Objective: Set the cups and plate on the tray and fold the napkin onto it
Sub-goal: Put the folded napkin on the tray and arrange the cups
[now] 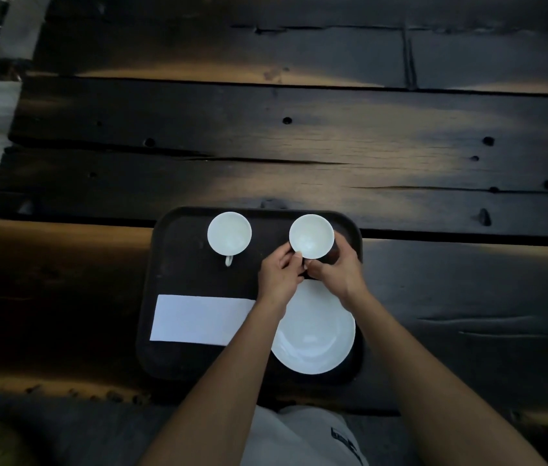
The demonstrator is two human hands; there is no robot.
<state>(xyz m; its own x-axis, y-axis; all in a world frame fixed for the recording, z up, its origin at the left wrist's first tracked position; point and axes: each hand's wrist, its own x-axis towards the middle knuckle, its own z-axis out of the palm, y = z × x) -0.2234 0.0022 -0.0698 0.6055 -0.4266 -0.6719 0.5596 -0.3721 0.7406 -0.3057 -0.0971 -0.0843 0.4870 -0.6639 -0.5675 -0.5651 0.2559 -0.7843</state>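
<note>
Nearest the camera, a light garment (pixel 299 438) covers the person's lap, and two bare forearms reach from it over the dark tray (pixel 192 274), which sits on the counter (pixel 299 146) at its near edge. On the tray's near right corner lies the white plate (pixel 316 344), partly crossed by both forearms. To its left lies the white napkin (pixel 195 317), folded into a long flat rectangle, its right end hidden under the left forearm. Just beyond the plate, the two hands meet at the near side of the right cup (pixel 311 235). The left hand (pixel 279 274) is curled, its thumb on the cup's near rim. The right hand (pixel 340 267) is curled round the cup's near right side, its fingers in shadow below the bowl. This cup stands upright at the tray's far right. The left cup (pixel 229 233) stands upright at the far left, well apart from it, handle pointing toward the person. Beyond the tray stretch the counter's dark wooden planks, cracked and dotted with holes.
</note>
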